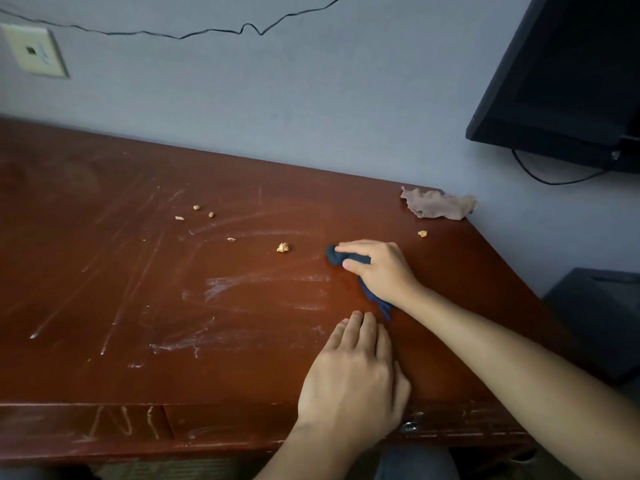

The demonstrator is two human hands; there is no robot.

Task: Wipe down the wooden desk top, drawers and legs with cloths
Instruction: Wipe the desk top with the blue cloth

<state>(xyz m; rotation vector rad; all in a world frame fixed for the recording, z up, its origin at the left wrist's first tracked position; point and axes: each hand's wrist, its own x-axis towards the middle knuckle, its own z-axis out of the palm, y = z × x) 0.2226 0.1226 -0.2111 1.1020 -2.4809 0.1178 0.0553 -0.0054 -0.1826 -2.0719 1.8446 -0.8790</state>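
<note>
Dark cloth (349, 259) | long axis far-left→near-right | R hand (381, 268) grips it | L hand (353, 379) flat on desk (138, 271)

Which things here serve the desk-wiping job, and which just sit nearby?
Job:
reddish-brown wooden desk top
dark blue cloth held by right hand
crumpled tan cloth
left hand flat on desk
pale crumbs

Nearby:
black monitor
beige wall plate
thin black cable

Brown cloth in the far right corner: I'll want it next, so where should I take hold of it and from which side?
Pinch the brown cloth at its raised, crumpled middle, coming from above and the desk's front. It lies bunched against the wall, so the far side is blocked. The left hand is free; the right hand holds the dark cloth.
</note>
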